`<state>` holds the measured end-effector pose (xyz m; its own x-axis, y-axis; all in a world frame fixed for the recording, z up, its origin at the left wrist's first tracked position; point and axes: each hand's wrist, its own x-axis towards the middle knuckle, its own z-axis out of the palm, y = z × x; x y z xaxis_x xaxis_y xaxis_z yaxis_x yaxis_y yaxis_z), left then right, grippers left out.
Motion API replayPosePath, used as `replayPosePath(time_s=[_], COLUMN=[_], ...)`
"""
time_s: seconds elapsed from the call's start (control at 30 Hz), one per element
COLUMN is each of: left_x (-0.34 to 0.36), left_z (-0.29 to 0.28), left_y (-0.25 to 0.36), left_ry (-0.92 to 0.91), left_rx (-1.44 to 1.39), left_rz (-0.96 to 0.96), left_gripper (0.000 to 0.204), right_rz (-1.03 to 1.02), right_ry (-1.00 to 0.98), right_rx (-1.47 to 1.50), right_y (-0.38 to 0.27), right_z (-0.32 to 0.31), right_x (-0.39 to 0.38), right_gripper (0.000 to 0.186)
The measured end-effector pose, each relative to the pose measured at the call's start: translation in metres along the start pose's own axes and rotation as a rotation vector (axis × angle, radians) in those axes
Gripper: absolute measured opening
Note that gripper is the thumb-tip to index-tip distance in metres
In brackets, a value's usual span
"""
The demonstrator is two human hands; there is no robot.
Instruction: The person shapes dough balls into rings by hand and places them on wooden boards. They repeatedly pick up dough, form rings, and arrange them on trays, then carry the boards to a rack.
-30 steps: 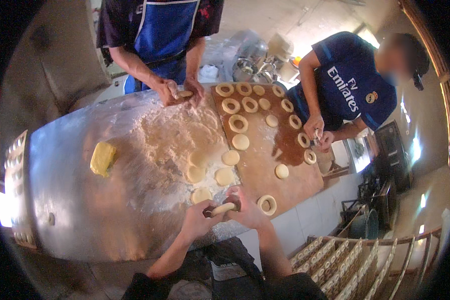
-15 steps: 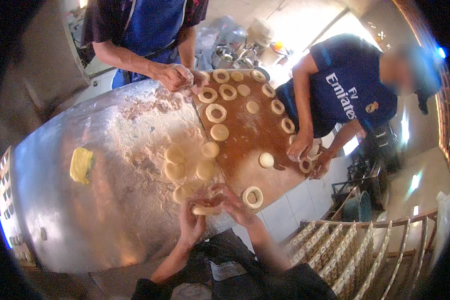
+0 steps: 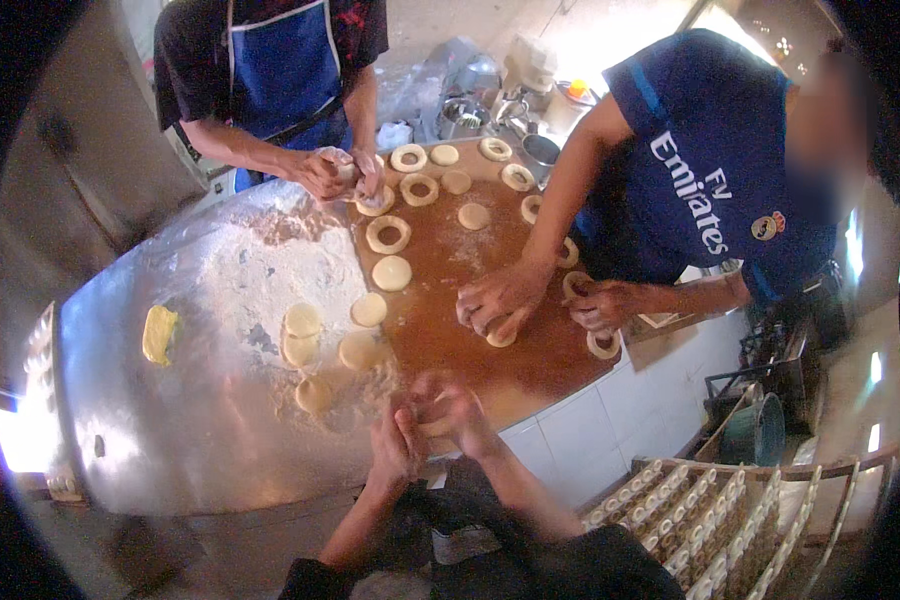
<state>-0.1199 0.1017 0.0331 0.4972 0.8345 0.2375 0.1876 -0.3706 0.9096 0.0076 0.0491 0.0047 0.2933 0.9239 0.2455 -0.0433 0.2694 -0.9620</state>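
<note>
A small dough piece (image 3: pixel 432 425) sits between the person's 2 hands at the near edge of the work surface, where the floured metal table (image 3: pixel 170 430) meets the brown board (image 3: pixel 470 300). The left hand (image 3: pixel 392 445) is raised on its edge with fingers pressed together against the dough. The right hand (image 3: pixel 457 408) curls over it from the other side, fingers bent and close together; the picture is blurred here, so the exact pinch cannot be told.

Just beyond the hands, 5 flat dough discs (image 3: pixel 358 350) lie in loose flour (image 3: pixel 260 280) on the table, near one another. A yellow lump (image 3: pixel 158 333) rests well apart from them toward the left side of the table.

On the board lie more discs and several dough rings (image 3: pixel 387 234), spread toward its far end. A person in a dark blue shirt (image 3: pixel 710 170) leans in from the right; one hand (image 3: pixel 500 300) presses a piece on the board and the other (image 3: pixel 600 303) holds a ring at the board's edge. A person in a blue apron (image 3: pixel 285 70) stands at the far side, both hands (image 3: pixel 335 172) working dough at the board's corner. Metal pots (image 3: pixel 465 110) stand behind the board. A rack (image 3: pixel 730 510) filled with rings sits at lower right.
</note>
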Motion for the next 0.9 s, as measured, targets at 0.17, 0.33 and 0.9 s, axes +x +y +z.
replayPosePath(time_s=[0.17, 0.33, 0.9], left_x=[0.010, 0.027, 0.040], left_z=[0.046, 0.074, 0.119], left_y=[0.036, 0.048, 0.092], left_ry=[-0.045, -0.047, -0.154], left_rx=[0.094, 0.112, 0.263], left_rz=[-0.059, -0.008, -0.149], left_gripper=[0.022, 0.015, 0.023], right_rz=[0.157, 0.261, -0.110], right_ry=[-0.084, -0.022, 0.149], right_rx=[0.269, 0.025, -0.054], right_y=[-0.025, -0.075, -0.076], right_z=[-0.056, -0.089, -0.134], right_x=[0.000, 0.008, 0.005], right_gripper=[0.056, 0.055, 0.049])
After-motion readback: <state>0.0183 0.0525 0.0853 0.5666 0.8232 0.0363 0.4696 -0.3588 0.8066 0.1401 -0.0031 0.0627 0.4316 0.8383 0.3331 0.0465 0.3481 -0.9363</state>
